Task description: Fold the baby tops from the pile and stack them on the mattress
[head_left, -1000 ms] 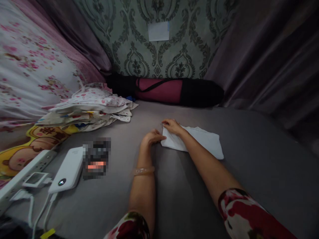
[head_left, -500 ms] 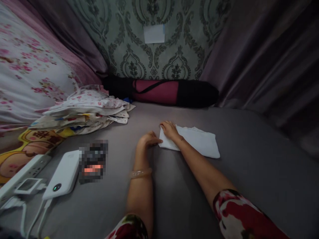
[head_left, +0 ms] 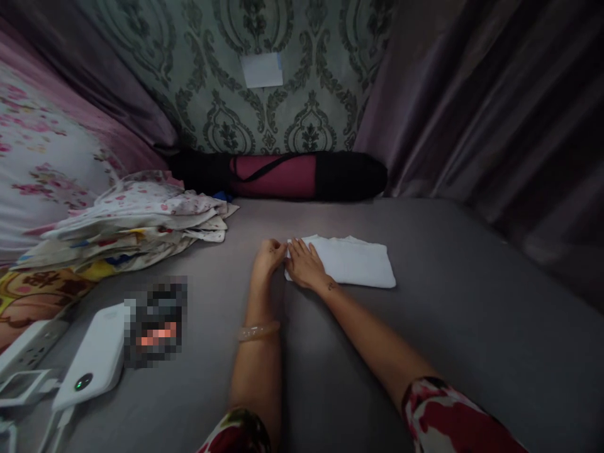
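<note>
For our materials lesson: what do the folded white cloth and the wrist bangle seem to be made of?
White cloth: likely cotton-type fabric, matte; it folds flat with soft, limp edges. Bangle: possibly jade or glass, glossy; it looks translucent, rigid, pale.

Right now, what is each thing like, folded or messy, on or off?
Cloth: folded, flat on the grey sheet.
Left hand: curled at the cloth's left edge.
Right hand: flat, pressing the cloth's left corner.
Clothes pile: loosely stacked.
Power bank: green light on.
Mat bag: lying along the wall.
</note>
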Demonstrator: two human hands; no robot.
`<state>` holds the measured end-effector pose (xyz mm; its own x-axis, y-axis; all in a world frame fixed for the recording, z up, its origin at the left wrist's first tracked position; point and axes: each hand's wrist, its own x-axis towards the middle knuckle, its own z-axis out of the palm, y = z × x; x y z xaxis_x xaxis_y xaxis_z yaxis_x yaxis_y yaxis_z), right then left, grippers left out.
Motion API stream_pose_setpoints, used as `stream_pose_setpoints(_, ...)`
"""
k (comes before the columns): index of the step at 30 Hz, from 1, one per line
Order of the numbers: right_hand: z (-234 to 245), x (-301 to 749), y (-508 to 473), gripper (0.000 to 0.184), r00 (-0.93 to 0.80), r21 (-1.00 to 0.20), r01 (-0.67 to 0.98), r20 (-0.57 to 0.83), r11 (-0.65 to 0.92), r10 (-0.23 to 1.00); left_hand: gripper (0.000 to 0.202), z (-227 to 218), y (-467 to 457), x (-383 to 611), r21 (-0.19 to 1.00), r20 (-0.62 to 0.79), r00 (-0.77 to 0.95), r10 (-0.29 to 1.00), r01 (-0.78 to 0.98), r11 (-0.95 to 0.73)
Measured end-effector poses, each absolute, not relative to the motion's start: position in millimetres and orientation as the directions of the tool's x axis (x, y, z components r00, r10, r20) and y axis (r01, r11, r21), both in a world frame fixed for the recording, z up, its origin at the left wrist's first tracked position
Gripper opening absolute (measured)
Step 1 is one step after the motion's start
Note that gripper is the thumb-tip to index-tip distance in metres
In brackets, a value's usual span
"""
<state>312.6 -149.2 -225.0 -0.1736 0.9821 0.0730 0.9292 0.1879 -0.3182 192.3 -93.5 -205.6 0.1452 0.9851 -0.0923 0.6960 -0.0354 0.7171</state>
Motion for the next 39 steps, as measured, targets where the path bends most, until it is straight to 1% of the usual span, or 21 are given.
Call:
stream_pose_setpoints(2,-220,318,-151,0.058,-0.192,-0.359,0.913,0.046,0.196,0.980,0.026,-203,-95,200,0.732,-0.017,0.190,0.982,0.672,-0.117)
stream_pose_setpoints(5,-214,333,-158,0.057,-0.168,-0.391,0.903,0.066,0.180,0.984,0.026,-198,-98,213,0.717,0.051,0.241,0.969,0.667,-0.204)
stream_pose_setpoints(8,-210,357,-171,0.057,-0.074,-0.357,0.929,0.095,0.103,0.993,0.026,-193,-103,226,0.672,0.066,0.316,0.946,0.687,-0.276)
stream_pose_setpoints(11,-208,385,-184,0.059,0.024,-0.304,0.953,0.073,-0.001,0.997,0.027,-196,-110,241,0.623,0.085,0.447,0.890,0.673,-0.398)
stream_pose_setpoints(13,-210,400,-190,0.059,0.064,-0.273,0.961,0.064,-0.044,0.996,0.032,-203,-116,254,0.563,0.120,0.537,0.835,0.656,-0.502)
stream_pose_setpoints(16,-219,412,-195,0.059,0.078,-0.241,0.969,0.080,-0.057,0.994,0.039,-218,-126,272,0.408,0.134,0.585,0.800,0.703,-0.583)
stream_pose_setpoints(19,-228,412,-197,0.058,0.068,-0.244,0.969,0.119,-0.037,0.991,0.050,-233,-134,283,0.282,0.091,0.559,0.824,0.779,-0.559)
stream_pose_setpoints(21,-231,410,-197,0.058,0.070,-0.259,0.965,0.138,-0.032,0.988,0.056,-239,-136,286,0.242,0.062,0.552,0.831,0.800,-0.549)
stream_pose_setpoints(23,-230,411,-197,0.058,0.068,-0.284,0.958,0.120,-0.031,0.990,0.058,-241,-136,287,0.221,0.049,0.552,0.833,0.807,-0.548)
stream_pose_setpoints(25,-226,417,-197,0.058,0.052,-0.318,0.948,0.077,-0.025,0.996,0.058,-240,-134,286,0.217,0.038,0.555,0.831,0.807,-0.549)
stream_pose_setpoints(27,-223,427,-199,0.058,0.067,-0.335,0.941,0.062,-0.042,0.996,0.059,-237,-133,284,0.209,0.065,0.546,0.835,0.811,-0.547)
stream_pose_setpoints(29,-222,438,-201,0.059,0.131,-0.317,0.943,0.080,-0.099,0.988,0.059,-234,-131,282,0.187,0.130,0.512,0.849,0.829,-0.528)
stream_pose_setpoints(31,-225,448,-203,0.060,0.192,-0.282,0.946,0.090,-0.160,0.977,0.061,-234,-130,279,0.167,0.159,0.460,0.874,0.860,-0.483)
stream_pose_setpoints(35,-235,458,-203,0.060,0.211,-0.256,0.947,0.044,-0.193,0.977,0.064,-237,-128,276,0.182,0.078,0.410,0.909,0.890,-0.417)
stream_pose_setpoints(39,-237,466,-199,0.059,0.195,-0.286,0.942,0.032,-0.178,0.980,0.059,-238,-121,273,0.223,0.053,0.411,0.910,0.884,-0.412)
